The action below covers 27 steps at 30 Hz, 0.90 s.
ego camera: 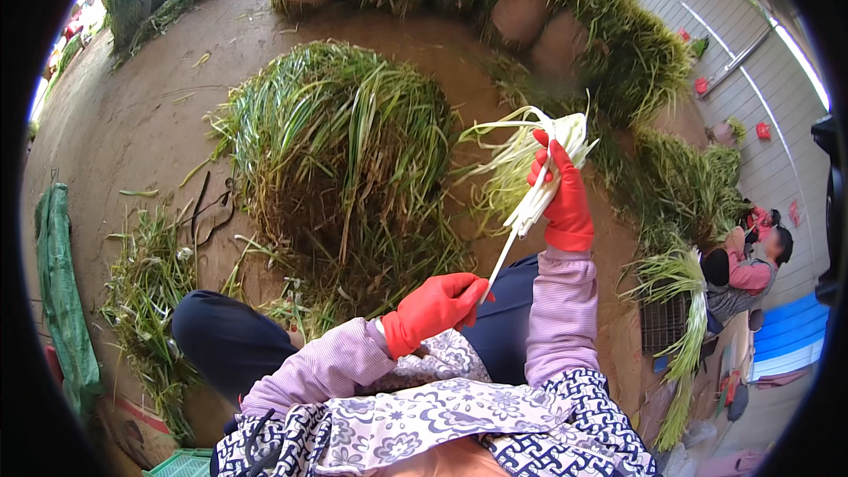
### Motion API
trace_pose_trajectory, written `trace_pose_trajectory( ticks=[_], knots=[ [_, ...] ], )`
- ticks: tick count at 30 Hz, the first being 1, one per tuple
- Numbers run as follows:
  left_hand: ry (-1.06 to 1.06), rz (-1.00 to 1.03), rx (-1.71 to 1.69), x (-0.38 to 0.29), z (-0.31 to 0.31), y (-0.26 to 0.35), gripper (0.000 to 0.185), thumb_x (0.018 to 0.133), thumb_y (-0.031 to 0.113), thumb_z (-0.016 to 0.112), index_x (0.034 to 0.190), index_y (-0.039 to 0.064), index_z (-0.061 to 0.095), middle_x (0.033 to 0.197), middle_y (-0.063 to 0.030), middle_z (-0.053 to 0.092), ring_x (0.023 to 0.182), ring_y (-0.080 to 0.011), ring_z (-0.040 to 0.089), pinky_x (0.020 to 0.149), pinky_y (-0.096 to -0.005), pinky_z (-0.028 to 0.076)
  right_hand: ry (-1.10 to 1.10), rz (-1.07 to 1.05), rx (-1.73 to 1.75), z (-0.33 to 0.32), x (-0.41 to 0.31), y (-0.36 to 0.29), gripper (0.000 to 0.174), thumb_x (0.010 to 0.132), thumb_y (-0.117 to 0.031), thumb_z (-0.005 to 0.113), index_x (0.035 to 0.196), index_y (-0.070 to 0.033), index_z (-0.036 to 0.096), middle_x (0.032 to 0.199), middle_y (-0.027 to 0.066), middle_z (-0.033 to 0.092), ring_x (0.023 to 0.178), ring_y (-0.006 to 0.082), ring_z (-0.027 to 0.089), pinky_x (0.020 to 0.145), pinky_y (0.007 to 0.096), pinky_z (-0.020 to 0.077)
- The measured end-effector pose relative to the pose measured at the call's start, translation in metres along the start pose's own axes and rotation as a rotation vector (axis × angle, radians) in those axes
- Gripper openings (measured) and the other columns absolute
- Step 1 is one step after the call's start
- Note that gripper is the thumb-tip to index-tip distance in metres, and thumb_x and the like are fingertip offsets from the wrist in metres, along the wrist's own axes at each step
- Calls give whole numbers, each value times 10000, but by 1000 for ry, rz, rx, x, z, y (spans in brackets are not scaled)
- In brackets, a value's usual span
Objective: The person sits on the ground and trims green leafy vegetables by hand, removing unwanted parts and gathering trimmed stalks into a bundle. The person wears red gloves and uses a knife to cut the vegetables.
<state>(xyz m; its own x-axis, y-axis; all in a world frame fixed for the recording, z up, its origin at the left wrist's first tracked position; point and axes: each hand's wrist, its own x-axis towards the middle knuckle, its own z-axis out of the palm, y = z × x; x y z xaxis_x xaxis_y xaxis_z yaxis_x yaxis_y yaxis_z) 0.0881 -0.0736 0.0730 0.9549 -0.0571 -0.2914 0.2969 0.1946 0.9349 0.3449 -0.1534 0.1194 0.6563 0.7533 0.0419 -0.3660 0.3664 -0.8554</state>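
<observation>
My right hand (pixel 568 195), in a red rubber glove, is closed around a small bundle of pale stalks (pixel 530 207). Their yellow-green leaves (pixel 500 179) trail off to the left behind it. One thin stalk (pixel 505 255) reaches down from the bundle. Its lower end is pinched in the fingers of my left hand (pixel 437 308), also gloved in red. Beyond my left hand, a large heap of long-leaved green plants (pixel 351 139) sits on the floor, brown and matted on its near side.
Loose green trimmings (pixel 149 298) and a folded green woven sack (pixel 63 298) lie at left. More leafy bales (pixel 616 46) line the back. At right, a bunch of stalks (pixel 692 318) rests over a dark crate (pixel 662 324), near a seated person (pixel 748 271).
</observation>
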Motion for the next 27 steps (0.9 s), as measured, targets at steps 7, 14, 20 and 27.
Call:
trace_pose_trajectory(
  ticks=[7, 14, 20, 27],
  knots=[
    [143, 8, -103, 13, 2, 7, 294, 985, 284, 487, 884, 49, 633, 659, 12, 569, 587, -59, 522, 520, -216, 422, 0, -140, 126, -28, 5, 31, 466, 969, -293, 513, 1343, -29, 427, 885, -10, 606, 579, 19, 432, 527, 194, 387],
    [323, 264, 206, 69, -49, -10, 224, 960, 224, 533, 923, 20, 616, 726, -39, 644, 574, -93, 579, 542, -245, 467, -112, 204, -140, 11, -11, 81, 311, 882, -297, 612, 986, -4, 600, 1096, 174, 601, 808, 192, 597, 691, 306, 517],
    [1343, 64, 480, 119, -185, -74, 216, 857, 308, 662, 905, 98, 655, 934, -101, 657, 826, -294, 643, 738, -377, 512, -200, 0, 706, -4, 24, 78, 268, 974, -160, 466, 1182, -16, 556, 1044, 88, 629, 677, 93, 511, 629, 278, 475],
    [1253, -104, 998, 140, -275, -116, 257, 761, 332, 712, 862, 110, 632, 933, -110, 636, 888, -317, 618, 747, -449, 496, -314, 51, 800, -9, 34, 87, 301, 999, -160, 405, 1244, -29, 521, 677, -38, 347, 569, 73, 363, 558, 235, 337]
  ],
)
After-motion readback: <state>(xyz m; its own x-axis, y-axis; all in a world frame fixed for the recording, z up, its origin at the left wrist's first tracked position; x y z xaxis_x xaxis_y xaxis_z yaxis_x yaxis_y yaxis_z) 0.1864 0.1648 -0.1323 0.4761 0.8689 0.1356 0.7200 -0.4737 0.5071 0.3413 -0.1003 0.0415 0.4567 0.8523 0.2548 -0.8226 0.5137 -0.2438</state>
